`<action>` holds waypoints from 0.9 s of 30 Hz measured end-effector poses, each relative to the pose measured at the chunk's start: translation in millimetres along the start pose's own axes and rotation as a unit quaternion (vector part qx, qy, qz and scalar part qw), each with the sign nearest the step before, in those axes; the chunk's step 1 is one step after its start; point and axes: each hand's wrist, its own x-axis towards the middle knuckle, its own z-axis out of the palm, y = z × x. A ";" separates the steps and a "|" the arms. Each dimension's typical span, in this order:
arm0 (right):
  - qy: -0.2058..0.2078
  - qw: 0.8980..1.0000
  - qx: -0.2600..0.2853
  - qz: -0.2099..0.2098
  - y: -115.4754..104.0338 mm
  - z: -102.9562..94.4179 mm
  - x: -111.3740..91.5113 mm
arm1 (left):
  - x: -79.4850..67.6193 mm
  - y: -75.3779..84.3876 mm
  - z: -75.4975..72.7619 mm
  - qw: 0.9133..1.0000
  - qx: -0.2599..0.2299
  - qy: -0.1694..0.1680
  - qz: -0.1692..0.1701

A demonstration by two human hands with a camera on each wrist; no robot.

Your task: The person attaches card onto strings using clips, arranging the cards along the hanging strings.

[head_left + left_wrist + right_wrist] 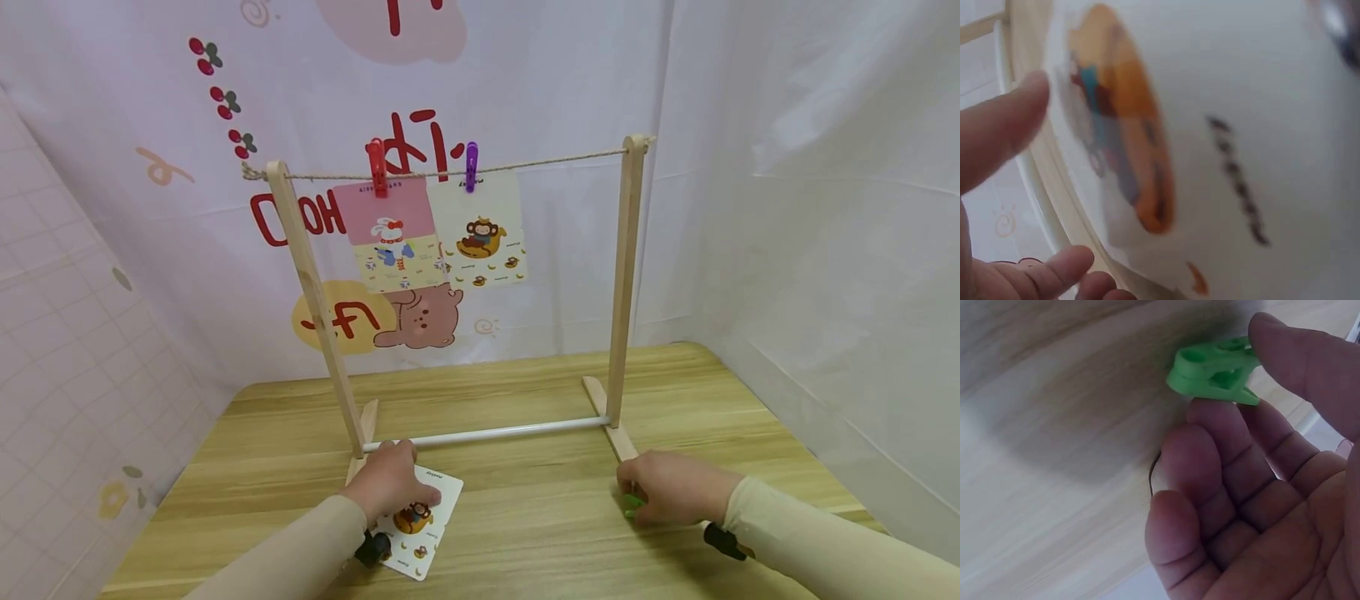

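Observation:
A white card (433,533) with a monkey-and-banana picture lies on the table at the front left. My left hand (392,483) is over its upper left part, with thumb and fingers spread apart. In the left wrist view the thumb (1016,119) tip is right at the card's edge, and the other fingertips are near its lower corner. At the front right, my right hand (667,487) pinches a green clothespin (633,503) between thumb and index finger. Up close, the clothespin (1213,369) appears just over the wood, its handles at the fingertips.
A wooden rack with posts (626,283), a white crossbar (495,433) and a twine line (555,160) stands on the table (525,517). A red clothespin (378,167) holds a rabbit card (382,217); a purple clothespin (471,167) holds a monkey card (498,200).

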 end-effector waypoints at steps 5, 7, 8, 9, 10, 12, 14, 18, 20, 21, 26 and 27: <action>0.006 1.000 0.009 -0.006 0.7 0.0 1.4 | -1.5 2.3 2.1 1.000 0.021 0.019 0.001; 0.009 1.000 0.007 -0.007 1.0 0.3 1.7 | -1.4 2.8 2.2 1.000 0.008 0.014 0.002; 0.009 1.000 0.005 -0.007 1.1 0.6 1.7 | -1.2 3.0 2.3 1.000 0.003 0.011 0.001; 0.010 1.000 0.003 -0.007 1.2 0.7 1.8 | -1.1 3.0 2.1 1.000 -0.003 0.008 0.000; 0.012 1.000 0.000 -0.008 1.3 1.0 1.8 | -1.5 3.5 1.6 1.000 -0.010 0.004 -0.002; 0.013 1.000 -0.002 -0.009 1.1 1.2 1.9 | -1.8 4.0 0.9 1.000 -0.024 -0.004 -0.009; 0.014 1.000 -0.002 -0.010 0.6 1.1 2.0 | -1.7 4.0 0.5 0.999 -0.035 -0.011 -0.014; 0.015 1.000 0.001 -0.011 0.3 0.8 2.0 | 0.1 2.9 1.1 0.999 -0.040 -0.013 -0.019; 0.015 1.000 0.002 -0.010 -0.1 0.4 1.9 | 1.2 2.3 1.5 0.999 -0.035 -0.011 -0.021; 0.016 1.000 0.003 -0.009 -0.1 0.4 2.1 | 1.8 1.9 1.8 0.999 -0.031 -0.008 -0.021; 0.016 1.000 0.003 -0.006 -0.6 0.4 3.1 | 2.4 1.3 2.0 0.999 -0.023 -0.006 -0.025; 0.016 1.000 0.002 -0.006 -0.5 0.5 3.4 | 2.3 1.3 1.8 0.999 -0.024 -0.006 -0.025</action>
